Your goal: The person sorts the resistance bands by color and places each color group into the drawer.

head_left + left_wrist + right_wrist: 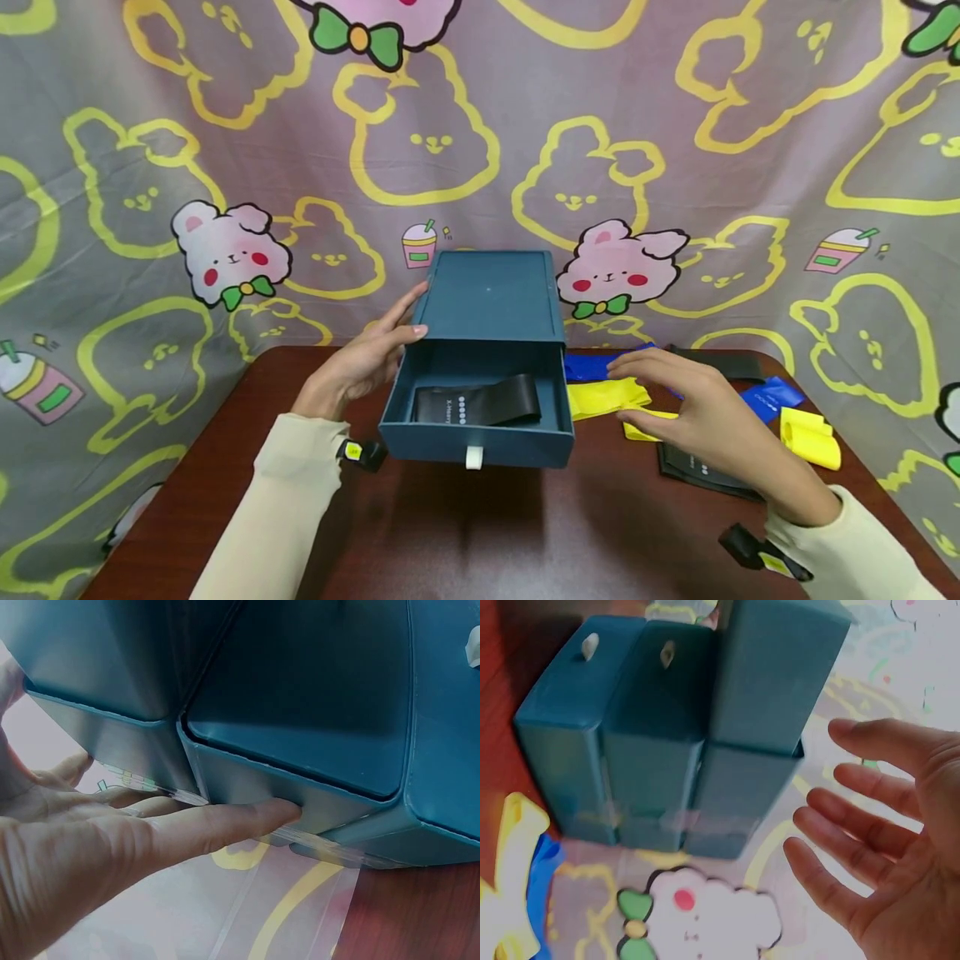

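A dark teal drawer unit (pixel 487 296) stands on the table with its top drawer (pixel 525 446) pulled out toward me. Inside that drawer lies a black resistance band (pixel 480 404), loosely folded, with "X-Heavy" printed on it. My left hand (pixel 367 358) rests its extended fingers and thumb against the unit's left side, as the left wrist view also shows. To the right of the unit, my right hand (pixel 690 408) is held up with fingers spread and nothing in it. In the right wrist view, its fingertips are apart from the open drawer (pixel 780 675) and the stacked lower drawers (pixel 652 780).
On the table's right lie yellow bands (pixel 603 400), a yellow roll (pixel 810 437), a blue band (pixel 772 398), and black bands (pixel 705 471), some below my right hand. A cartoon-printed cloth (pixel 465 150) hangs behind the brown table (pixel 480 542).
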Demonstrator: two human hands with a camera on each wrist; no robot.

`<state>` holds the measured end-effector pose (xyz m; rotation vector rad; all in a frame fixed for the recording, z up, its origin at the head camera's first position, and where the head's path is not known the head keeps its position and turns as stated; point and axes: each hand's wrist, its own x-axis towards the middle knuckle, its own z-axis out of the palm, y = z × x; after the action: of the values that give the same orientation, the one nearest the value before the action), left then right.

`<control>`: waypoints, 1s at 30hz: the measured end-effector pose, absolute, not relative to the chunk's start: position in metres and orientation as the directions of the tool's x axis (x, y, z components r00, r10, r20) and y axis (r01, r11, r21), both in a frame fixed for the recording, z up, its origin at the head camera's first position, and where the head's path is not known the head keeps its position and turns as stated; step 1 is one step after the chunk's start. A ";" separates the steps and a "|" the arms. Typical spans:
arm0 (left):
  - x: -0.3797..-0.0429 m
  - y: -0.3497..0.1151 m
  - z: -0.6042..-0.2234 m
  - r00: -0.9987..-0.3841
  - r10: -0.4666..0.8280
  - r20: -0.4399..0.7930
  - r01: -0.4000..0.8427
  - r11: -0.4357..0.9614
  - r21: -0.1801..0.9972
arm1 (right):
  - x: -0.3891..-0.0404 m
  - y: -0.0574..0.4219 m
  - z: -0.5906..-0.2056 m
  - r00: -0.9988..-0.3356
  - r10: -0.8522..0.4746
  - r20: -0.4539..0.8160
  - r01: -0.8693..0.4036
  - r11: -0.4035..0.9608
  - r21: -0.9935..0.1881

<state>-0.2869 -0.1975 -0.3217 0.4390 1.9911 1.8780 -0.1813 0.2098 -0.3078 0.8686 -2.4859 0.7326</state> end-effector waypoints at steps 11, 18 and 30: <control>-0.287 -0.197 -0.322 -0.882 0.469 -0.050 -0.021 0.066 0.998 | -0.178 0.258 -0.348 -0.740 -0.379 0.555 -0.626 0.690 -0.363; -0.287 -0.198 -0.321 -0.879 0.473 -0.051 -0.023 0.065 0.998 | -0.179 0.294 -0.376 -0.799 -0.313 0.514 -0.548 0.731 -0.406; -0.285 -0.197 -0.321 -0.884 0.465 -0.053 -0.022 0.072 0.997 | -0.181 0.348 -0.415 -0.930 -0.193 0.312 -0.338 0.783 -0.523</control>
<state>-0.2853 -0.1970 -0.3208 0.4402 1.9984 1.8702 -0.1810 0.3479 -0.4149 0.4140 -2.7338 0.8685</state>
